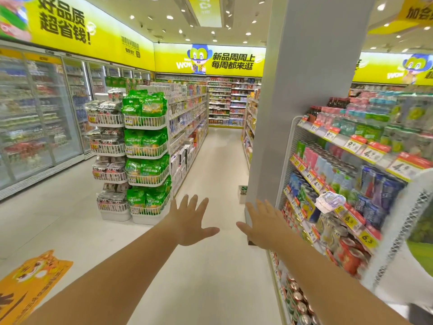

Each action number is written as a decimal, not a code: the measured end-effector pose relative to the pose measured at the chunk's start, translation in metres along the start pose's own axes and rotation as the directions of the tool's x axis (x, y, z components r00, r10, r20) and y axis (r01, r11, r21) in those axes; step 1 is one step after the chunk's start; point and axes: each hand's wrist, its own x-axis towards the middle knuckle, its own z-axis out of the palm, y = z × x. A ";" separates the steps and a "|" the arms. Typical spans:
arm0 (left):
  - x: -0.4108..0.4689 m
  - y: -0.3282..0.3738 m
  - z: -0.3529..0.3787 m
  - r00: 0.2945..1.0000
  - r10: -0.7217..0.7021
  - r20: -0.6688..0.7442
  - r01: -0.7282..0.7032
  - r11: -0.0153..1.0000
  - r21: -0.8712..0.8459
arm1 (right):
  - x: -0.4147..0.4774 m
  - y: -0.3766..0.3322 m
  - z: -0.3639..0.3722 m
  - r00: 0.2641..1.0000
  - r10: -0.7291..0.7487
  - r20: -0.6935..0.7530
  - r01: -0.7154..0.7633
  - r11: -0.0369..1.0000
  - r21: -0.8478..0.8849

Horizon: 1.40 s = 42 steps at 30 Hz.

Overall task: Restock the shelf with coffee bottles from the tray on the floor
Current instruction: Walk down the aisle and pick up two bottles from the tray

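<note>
Head view: tray (pixel 242 194) lies beyond both empty, spread hands (pixel 190 221).

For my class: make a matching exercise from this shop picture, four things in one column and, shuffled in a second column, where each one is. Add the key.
Things
1. left hand
2. tray of bottles
3. tiger floor sticker
4. bags in green packs

Places
A. on the floor beside the grey pillar, far down the aisle
B. in white wire baskets at a shelf end
C. held out in the air, open and holding nothing
D. flat on the floor, lower left

Pairs: 1-C, 2-A, 3-D, 4-B
</note>
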 end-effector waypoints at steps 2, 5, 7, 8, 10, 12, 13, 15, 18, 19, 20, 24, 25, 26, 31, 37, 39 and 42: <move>0.046 -0.008 0.001 1.000 -0.006 0.003 0.006 1.000 -0.009 | 0.044 0.007 0.003 1.000 -0.009 0.016 0.009 1.000 -0.005; 0.124 -0.023 0.006 1.000 -0.014 0.016 0.015 1.000 -0.023 | 0.122 0.021 0.012 1.000 -0.010 0.028 0.010 1.000 -0.016; 0.178 -0.034 0.011 1.000 -0.011 0.014 0.011 1.000 -0.020 | 0.179 0.030 0.022 0.999 -0.001 0.038 0.001 1.000 -0.021; 0.205 -0.041 0.014 1.000 -0.004 0.012 0.004 1.000 -0.012 | 0.208 0.035 0.028 0.999 0.000 0.045 0.001 1.000 -0.024; 0.262 -0.053 0.018 1.000 0.014 0.012 -0.014 1.000 -0.004 | 0.267 0.044 0.036 0.999 0.004 0.050 -0.003 1.000 -0.024; 0.321 -0.067 0.022 0.999 0.041 0.013 -0.041 0.999 0.011 | 0.328 0.053 0.041 0.999 0.016 0.043 -0.016 1.000 -0.015; 0.352 -0.076 0.021 0.999 0.052 0.015 -0.053 0.998 0.017 | 0.358 0.056 0.041 0.999 0.024 0.041 -0.024 1.000 -0.012; 0.415 -0.094 0.020 0.998 0.065 0.020 -0.065 0.998 0.009 | 0.416 0.064 0.041 0.998 0.041 0.039 -0.041 0.999 0.000; 0.506 -0.118 0.017 0.997 0.070 0.029 -0.070 0.998 -0.006 | 0.494 0.078 0.039 0.997 0.058 0.054 -0.059 0.998 0.014; 0.534 -0.123 0.018 0.996 0.081 0.038 -0.081 0.997 -0.008 | 0.518 0.084 0.041 0.996 0.060 0.067 -0.061 0.998 0.015; 0.561 -0.127 0.020 0.994 0.094 0.050 -0.094 0.996 -0.007 | 0.542 0.090 0.043 0.995 0.065 0.080 -0.067 0.998 0.017; 0.676 -0.140 0.032 0.989 0.120 0.082 -0.121 0.993 0.015 | 0.649 0.119 0.053 0.990 0.091 0.106 -0.094 0.995 0.022; 0.706 -0.144 0.035 0.989 0.122 0.082 -0.123 0.992 0.011 | 0.679 0.126 0.057 0.990 0.090 0.105 -0.092 0.995 0.022; 0.736 -0.147 0.038 0.989 0.122 0.078 -0.123 0.992 0.005 | 0.710 0.134 0.062 0.992 0.086 0.096 -0.088 0.996 0.019; 0.892 -0.163 0.050 0.992 0.089 0.089 -0.088 0.996 -0.010 | 0.872 0.176 0.083 0.992 0.072 0.099 -0.075 0.997 0.026; 1.056 -0.191 0.043 0.993 0.060 0.105 -0.056 0.997 -0.049 | 1.046 0.218 0.084 0.993 0.051 0.108 -0.053 0.998 0.017; 1.104 -0.203 0.043 0.991 0.066 0.114 -0.060 0.997 -0.055 | 1.098 0.227 0.086 0.991 0.045 0.129 -0.047 0.999 0.012; 1.185 -0.224 0.047 0.990 0.073 0.119 -0.066 0.996 -0.066 | 1.179 0.238 0.096 0.989 0.050 0.138 -0.053 0.998 0.019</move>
